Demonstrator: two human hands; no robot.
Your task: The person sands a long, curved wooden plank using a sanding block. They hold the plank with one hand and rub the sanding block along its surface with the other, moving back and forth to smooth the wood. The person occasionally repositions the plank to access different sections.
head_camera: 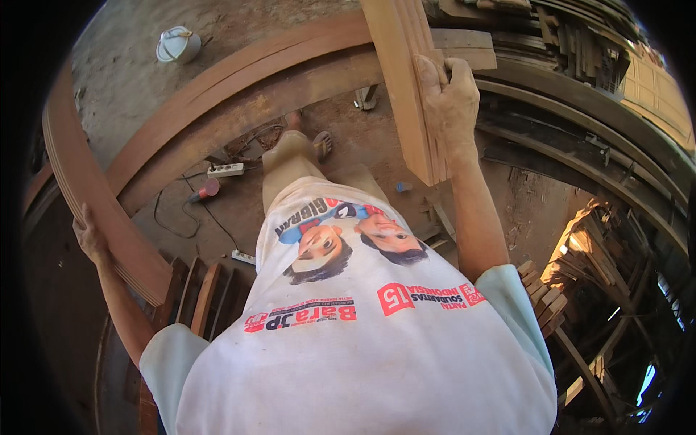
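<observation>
On the left, my left hand (91, 236) grips the outer edge of a long reddish-brown wooden board (103, 179) with grooves along its side. The palm and thumb are partly hidden by the board. At the upper right, my right hand (450, 103) is closed around a paler wooden piece (399, 81), which is either a grooved board or several boards held together. The far end of this piece runs out of the top of the view. Beneath and beyond both pieces, a long brown beam (261, 65) crosses in front of me.
A white bucket (179, 44) stands on the dirt floor beyond the beam. A red-ended power tool (207, 188), cords and a power strip (225, 170) lie near my legs. Timber stacks (576, 38) fill the upper right; upright boards (205, 299) stand by my left elbow.
</observation>
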